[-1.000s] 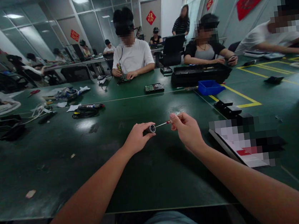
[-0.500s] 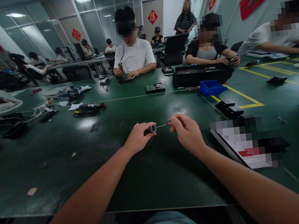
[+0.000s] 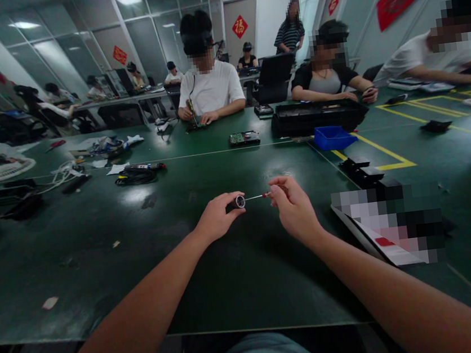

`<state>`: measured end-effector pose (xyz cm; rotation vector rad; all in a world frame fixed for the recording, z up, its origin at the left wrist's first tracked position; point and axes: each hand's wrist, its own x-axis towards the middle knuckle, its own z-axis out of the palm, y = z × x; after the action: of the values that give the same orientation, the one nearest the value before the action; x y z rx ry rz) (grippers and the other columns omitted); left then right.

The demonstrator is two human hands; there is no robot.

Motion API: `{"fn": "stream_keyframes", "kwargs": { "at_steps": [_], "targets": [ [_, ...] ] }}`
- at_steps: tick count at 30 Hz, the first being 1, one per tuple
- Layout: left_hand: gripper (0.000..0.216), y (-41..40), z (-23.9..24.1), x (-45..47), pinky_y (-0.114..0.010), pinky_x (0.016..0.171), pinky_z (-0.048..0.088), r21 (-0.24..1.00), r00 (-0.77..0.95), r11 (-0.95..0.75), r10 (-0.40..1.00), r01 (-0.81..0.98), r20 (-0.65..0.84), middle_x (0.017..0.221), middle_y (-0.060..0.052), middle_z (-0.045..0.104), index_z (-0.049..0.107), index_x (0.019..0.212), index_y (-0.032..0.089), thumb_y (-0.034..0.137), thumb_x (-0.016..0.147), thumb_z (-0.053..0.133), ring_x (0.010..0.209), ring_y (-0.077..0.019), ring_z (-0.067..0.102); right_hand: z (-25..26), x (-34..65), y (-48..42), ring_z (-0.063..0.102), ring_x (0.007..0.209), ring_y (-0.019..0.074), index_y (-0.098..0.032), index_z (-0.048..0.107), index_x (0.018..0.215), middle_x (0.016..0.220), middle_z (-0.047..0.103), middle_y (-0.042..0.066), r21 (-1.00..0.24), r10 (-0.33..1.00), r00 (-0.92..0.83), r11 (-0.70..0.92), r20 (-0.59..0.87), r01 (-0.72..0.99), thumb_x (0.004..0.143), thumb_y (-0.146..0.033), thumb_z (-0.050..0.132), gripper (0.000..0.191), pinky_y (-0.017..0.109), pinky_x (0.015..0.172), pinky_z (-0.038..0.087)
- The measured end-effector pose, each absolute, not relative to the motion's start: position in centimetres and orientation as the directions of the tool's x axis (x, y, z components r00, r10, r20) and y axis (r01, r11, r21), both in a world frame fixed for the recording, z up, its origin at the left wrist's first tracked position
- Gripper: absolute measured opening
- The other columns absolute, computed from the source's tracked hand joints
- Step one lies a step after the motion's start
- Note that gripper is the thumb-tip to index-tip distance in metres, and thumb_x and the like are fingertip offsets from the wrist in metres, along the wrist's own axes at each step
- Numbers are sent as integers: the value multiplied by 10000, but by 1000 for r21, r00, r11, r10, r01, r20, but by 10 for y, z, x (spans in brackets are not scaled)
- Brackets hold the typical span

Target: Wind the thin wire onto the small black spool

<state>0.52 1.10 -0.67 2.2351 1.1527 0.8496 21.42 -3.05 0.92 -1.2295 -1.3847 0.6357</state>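
Between the thumb and fingers of my left hand is a small dark cylindrical part with a pale ring around its end, which faces me. My right hand is closed around the red handle of a screwdriver. Its thin metal shaft points left, and the tip meets the cylindrical part's side or rim; exactly where, I cannot tell. Both hands are held above the green table. Most of the handle is hidden by my right fingers.
A blue bin and a long black housing lie ahead on the right. Nearer is a blurred-out white booklet. A coiled black cable and a circuit-board device lie beyond my hands. A person in a white shirt works opposite.
My right fingers have shifted slightly on the screwdriver handle. The left hand and the cylindrical part have moved only a touch left and up.
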Motion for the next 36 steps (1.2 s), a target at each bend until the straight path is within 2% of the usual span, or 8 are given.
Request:
{"fn": "stream_keyframes", "kwargs": {
  "at_steps": [4,9,13,15,17,24,32,36],
  "targets": [
    [367,9,-7,7,-394,1026,467,664,451,-534,834,523,316,1192,-50,701,663,1247,224,231,884,715,1112,-227,638,6,213,-26,624,735,177,-206,650,920,785,659,16,-950,928,202,303,313,79,919,-447,604,245,352,745,503],
    [373,10,-3,4,-399,1025,471,650,477,-605,786,460,393,1226,-53,682,644,1279,249,246,909,689,1147,-221,622,5,211,-22,623,702,162,-214,674,891,796,660,11,-940,958,246,214,148,-266,846,-529,683,318,350,732,541],
    [362,14,0,1,-425,1057,436,565,519,-643,760,517,390,1242,-56,682,644,1281,249,229,921,671,1169,-228,607,3,212,-19,589,638,148,-210,650,809,717,613,-3,-917,974,225,97,8,-387,849,-489,681,283,329,678,552],
    [346,15,1,1,-438,1042,434,543,514,-603,793,584,328,1201,-60,696,655,1263,234,230,917,676,1129,-237,617,1,213,-18,583,633,142,-210,643,808,715,609,-5,-928,965,262,101,3,-360,864,-470,665,267,314,658,548],
    [342,15,1,1,-439,1016,439,536,503,-567,818,625,279,1157,-62,705,661,1257,226,241,916,678,1089,-242,624,-1,213,-19,607,673,147,-214,646,857,767,638,2,-952,950,306,151,64,-268,882,-470,650,257,308,662,547],
    [363,12,1,5,-450,1023,408,519,512,-563,820,644,256,1152,-51,706,651,1280,235,268,920,676,1072,-241,614,4,211,-25,631,722,169,-212,628,923,817,674,26,-969,933,266,244,242,25,951,-453,549,255,341,700,529],
    [471,11,0,6,-421,970,434,501,510,-552,828,667,234,1041,-51,684,591,1389,265,307,926,667,1006,-230,600,4,211,-30,673,758,199,-213,610,999,834,705,48,-881,880,215,343,423,326,1001,-446,473,269,373,740,531],
    [488,11,-1,6,-433,993,422,477,518,-558,825,679,227,1042,-55,674,580,1405,268,329,928,665,1016,-234,590,7,211,-33,686,759,207,-217,602,996,820,710,48,-814,868,143,371,475,447,1008,-409,462,238,362,727,514]
  ]
}}
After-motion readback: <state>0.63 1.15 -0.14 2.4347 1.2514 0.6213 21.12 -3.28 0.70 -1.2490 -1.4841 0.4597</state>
